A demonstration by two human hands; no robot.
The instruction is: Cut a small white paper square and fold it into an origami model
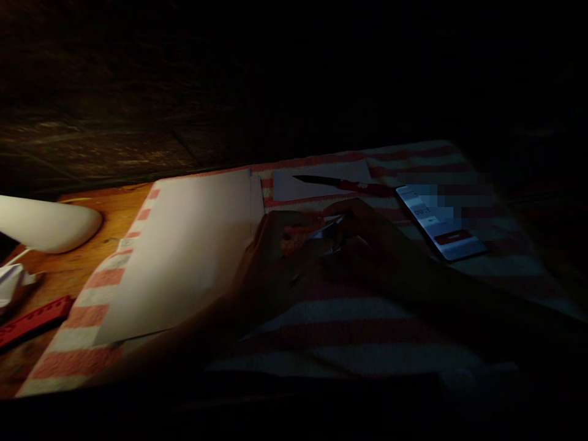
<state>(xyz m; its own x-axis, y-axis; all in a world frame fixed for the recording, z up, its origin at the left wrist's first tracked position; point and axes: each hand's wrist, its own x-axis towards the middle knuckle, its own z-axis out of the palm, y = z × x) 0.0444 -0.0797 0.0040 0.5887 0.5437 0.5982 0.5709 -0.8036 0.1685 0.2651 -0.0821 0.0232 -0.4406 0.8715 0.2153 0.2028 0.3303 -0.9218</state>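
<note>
The scene is very dark. My left hand and my right hand meet over a red-and-white striped cloth. Both are closed on a small folded piece of white paper held between their fingertips. A large white sheet lies flat just left of my left hand. Red-handled scissors rest on a smaller sheet beyond my hands.
A phone with a lit screen lies right of my hands. A white lamp base stands on the wooden table at far left, with a red ruler and crumpled paper nearby.
</note>
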